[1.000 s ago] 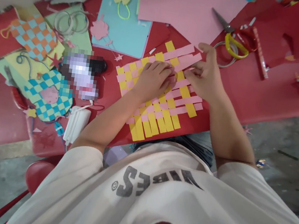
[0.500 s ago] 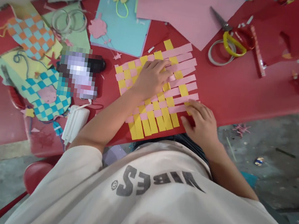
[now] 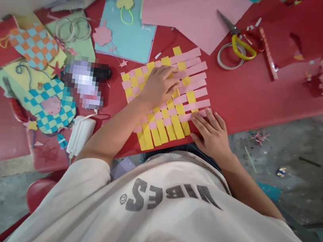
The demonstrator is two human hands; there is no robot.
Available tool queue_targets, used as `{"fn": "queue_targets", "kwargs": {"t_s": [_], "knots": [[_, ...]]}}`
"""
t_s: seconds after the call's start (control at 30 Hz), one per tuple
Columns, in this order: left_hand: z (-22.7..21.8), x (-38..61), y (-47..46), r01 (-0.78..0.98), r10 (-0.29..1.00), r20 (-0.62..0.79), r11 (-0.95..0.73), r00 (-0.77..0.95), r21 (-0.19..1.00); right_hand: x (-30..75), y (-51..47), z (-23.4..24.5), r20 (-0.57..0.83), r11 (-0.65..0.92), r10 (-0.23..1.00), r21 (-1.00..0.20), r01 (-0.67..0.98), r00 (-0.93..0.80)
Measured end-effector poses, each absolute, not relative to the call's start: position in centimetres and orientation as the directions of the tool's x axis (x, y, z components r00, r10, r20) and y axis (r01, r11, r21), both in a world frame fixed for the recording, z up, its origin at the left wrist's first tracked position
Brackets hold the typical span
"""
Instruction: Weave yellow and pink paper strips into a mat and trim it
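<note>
A woven mat of pink and yellow paper strips (image 3: pixel 158 118) lies on the red table, with loose pink strip ends at its right and yellow ends at its near edge. My left hand (image 3: pixel 159 84) rests on the middle of the weave, fingers bent and thumb apart from them; its fingertips touch the strips near a loosely laced yellow strip (image 3: pixel 191 97). At the lower right corner, my right hand (image 3: pixel 211 132) lies palm down with fingers spread, the fingertips on the lowest pink strip end. The left palm covers part of the pattern.
Yellow-handled scissors (image 3: pixel 242 47) overlap a tape roll (image 3: pixel 222 60) at the back right. Pink card (image 3: pixel 195 9) and light blue card (image 3: pixel 125 39) lie behind the mat. Leftward are a power bank (image 3: pixel 81 134), a blurred-out phone (image 3: pixel 85 82) and checkered woven pieces (image 3: pixel 35 45).
My right hand has slid slightly left, its fingers spreading over the lowest strip end. My left hand stays on the weave, its fingertips drawn in a little. The view has shifted slightly.
</note>
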State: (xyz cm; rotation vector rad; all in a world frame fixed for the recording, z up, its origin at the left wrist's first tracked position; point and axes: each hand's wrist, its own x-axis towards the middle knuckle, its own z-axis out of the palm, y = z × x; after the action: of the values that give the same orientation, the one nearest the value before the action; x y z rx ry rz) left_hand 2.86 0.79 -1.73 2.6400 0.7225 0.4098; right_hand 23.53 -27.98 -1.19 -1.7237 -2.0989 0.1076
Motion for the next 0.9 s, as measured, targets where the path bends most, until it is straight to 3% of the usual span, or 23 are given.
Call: {"fn": "queue_targets", "kwargs": {"t_s": [0.53, 0.9], "knots": [[-2.1, 3.5, 1.2, 0.467, 0.568, 0.083, -0.744, 0.819, 0.478, 24.9, -28.0, -0.7, 0.248, 0.358, 0.924, -0.293, 0.887, -0.292], [-1.4, 3.4, 0.8, 0.493, 0.596, 0.07, -0.719, 0.8, 0.489, 23.9, -29.3, -1.7, 0.334, 0.319, 0.92, -0.33, 0.888, -0.206]]}}
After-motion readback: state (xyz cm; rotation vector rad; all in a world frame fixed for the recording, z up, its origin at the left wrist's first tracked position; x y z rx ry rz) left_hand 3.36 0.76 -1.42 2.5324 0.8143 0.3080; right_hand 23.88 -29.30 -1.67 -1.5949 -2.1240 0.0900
